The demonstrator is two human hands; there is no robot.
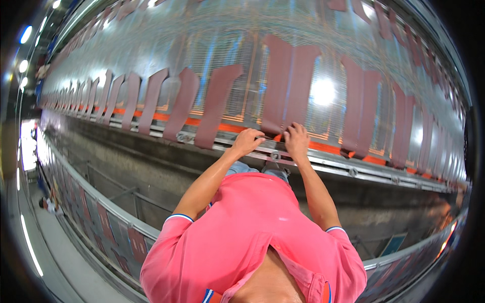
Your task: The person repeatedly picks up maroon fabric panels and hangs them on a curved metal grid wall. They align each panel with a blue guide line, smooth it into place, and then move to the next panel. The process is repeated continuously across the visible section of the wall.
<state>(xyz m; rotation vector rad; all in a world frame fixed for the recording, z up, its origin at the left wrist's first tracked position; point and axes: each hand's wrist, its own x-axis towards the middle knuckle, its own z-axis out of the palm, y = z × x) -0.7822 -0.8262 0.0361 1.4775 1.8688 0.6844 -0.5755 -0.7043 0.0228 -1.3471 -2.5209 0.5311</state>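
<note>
Your pink shirt (pixel 252 237) is nearest. Both your arms reach out to the metal rail (pixel 353 169). Your left hand (pixel 247 141) curls shut, pinching the bottom edge of a brown strip (pixel 288 86). Your right hand (pixel 297 141) presses narrow fingers on it too, keeping it flat. Behind, more strips (pixel 182 103) hang on shiny threads (pixel 222 40).

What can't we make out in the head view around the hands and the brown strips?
- Left hand fingertips: curled over the lower end of the brown flat strip, so the grip is unclear.
- Right hand: its palm side is hidden; whether it pinches the strip cannot be told.
- Small metal bolt on the grey metal rail: too small.
- Far-left strips: blurred by fisheye.
</note>
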